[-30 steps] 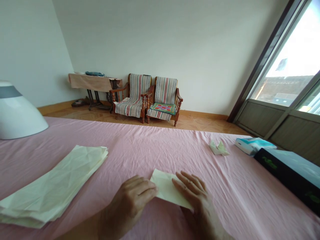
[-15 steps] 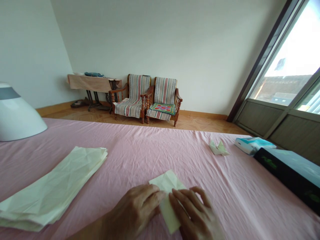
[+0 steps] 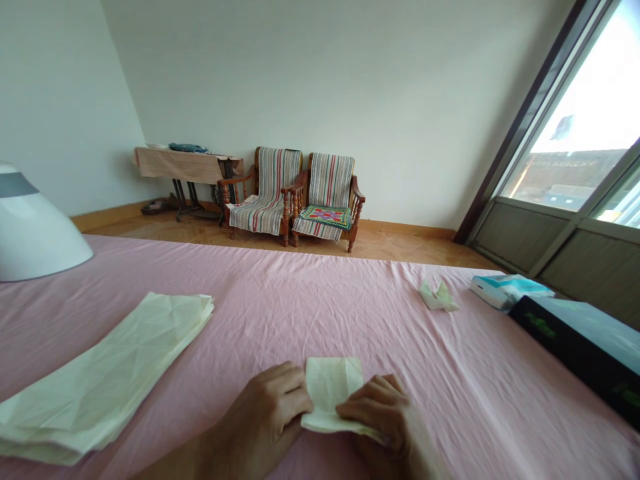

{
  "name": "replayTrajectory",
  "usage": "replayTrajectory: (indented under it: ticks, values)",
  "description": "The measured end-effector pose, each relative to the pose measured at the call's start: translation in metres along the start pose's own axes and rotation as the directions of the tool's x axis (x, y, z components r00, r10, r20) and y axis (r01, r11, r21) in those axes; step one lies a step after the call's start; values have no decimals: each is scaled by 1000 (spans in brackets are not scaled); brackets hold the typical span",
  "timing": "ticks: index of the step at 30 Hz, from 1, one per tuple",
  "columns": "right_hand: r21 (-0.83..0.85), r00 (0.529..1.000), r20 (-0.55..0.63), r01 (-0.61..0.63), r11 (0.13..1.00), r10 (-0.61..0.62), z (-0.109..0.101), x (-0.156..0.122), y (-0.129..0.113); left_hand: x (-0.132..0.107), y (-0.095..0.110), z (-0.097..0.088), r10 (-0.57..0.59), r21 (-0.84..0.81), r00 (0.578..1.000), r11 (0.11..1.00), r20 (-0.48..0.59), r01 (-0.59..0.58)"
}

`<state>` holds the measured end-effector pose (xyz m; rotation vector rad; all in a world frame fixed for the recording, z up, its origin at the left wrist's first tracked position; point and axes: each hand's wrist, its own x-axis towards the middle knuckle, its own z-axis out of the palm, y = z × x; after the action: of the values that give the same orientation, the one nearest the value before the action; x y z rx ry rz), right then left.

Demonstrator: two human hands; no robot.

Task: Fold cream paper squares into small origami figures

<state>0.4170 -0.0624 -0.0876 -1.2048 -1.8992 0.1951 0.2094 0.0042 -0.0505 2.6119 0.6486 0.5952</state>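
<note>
A small folded sheet of pale yellow paper (image 3: 331, 387) lies on the pink cloth (image 3: 310, 300) at the near edge. My left hand (image 3: 267, 417) grips its left side with curled fingers. My right hand (image 3: 387, 420) pinches its lower right part, fingers bent over the paper. A flap of the sheet stands up between the two hands. A thick stack of the same pale paper (image 3: 105, 373) lies to the left, apart from both hands.
A small folded paper figure (image 3: 438, 297) sits at the far right of the cloth. Beside it lie a white and teal box (image 3: 510, 291) and a long black box (image 3: 580, 347). A white rounded object (image 3: 30, 230) stands at the far left. Two striped wooden chairs (image 3: 295, 197) stand by the wall.
The sheet has been turned and folded smaller. Both hands have drawn closer to me and now pinch it, where a second ago the right hand lay flat on it.
</note>
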Motion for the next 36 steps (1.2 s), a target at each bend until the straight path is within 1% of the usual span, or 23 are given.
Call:
replayTrajectory:
  ticks: [2, 3, 5, 7, 9, 10, 11, 12, 13, 14, 15, 17, 19, 21, 24, 28, 33, 36]
  values:
    - [50, 992, 36, -126, 991, 125, 3, -1, 3, 1, -2, 0, -52, -61, 999, 997, 9, 53]
    - [63, 980, 61, -194, 979, 190, 4, 0, 4, 1, -2, 0, -91, -84, 996, 992, 12, 91]
    - [94, 947, 71, -319, 943, 313, 6, 2, 5, 1, -4, 2, -187, -128, 982, 974, 11, 186]
    - [132, 915, 69, -403, 906, 397, 8, 4, 4, 0, -6, 5, -286, -187, 958, 941, -4, 280]
    - [151, 892, 52, -452, 879, 449, 11, 6, 3, -2, -8, 8, -350, -238, 934, 916, -74, 324]
    - [151, 881, 41, -473, 868, 472, 12, 7, 2, -3, -9, 9, -347, -234, 929, 921, -132, 311]
    - [146, 868, 30, -494, 857, 495, 14, 8, 2, -4, -10, 9, -313, -207, 932, 939, -184, 274]
    - [137, 856, 24, -514, 847, 516, 14, 8, 1, -5, -10, 9, -260, -163, 940, 960, -222, 227]
    - [129, 846, 21, -530, 838, 532, 15, 9, 1, -5, -9, 8, -193, -115, 955, 979, -227, 171]
    - [124, 839, 23, -541, 832, 543, 15, 10, 0, -5, -7, 7, -138, -77, 969, 989, -205, 124]
    - [123, 836, 24, -547, 828, 548, 15, 10, 0, -5, -5, 6, -110, -50, 978, 993, -176, 103]
    - [130, 839, 35, -542, 830, 542, 16, 11, 1, -3, -2, 4, -77, 1, 986, 997, -151, 78]
    - [134, 847, 38, -530, 838, 530, 19, 11, 4, -1, 1, 3, -71, 50, 991, 996, -112, 77]
    - [124, 843, -5, -533, 837, 537, 22, 10, 10, 0, 3, 4, -90, 66, 994, 993, -64, 95]
    - [125, 825, -87, -548, 827, 559, 26, 6, 20, 0, 3, 4, -140, 33, 990, 989, -33, 141]
    - [151, 841, -97, -516, 843, 532, 22, 6, 28, 0, -1, 5, -165, 0, 986, 986, -40, 165]
    - [147, 857, -109, -488, 861, 504, 18, 9, 25, 0, -4, 6, -278, -32, 957, 961, -89, 276]
    - [133, 860, -109, -485, 864, 499, 21, 10, 25, -1, -3, 5, -257, -29, 964, 966, -73, 256]
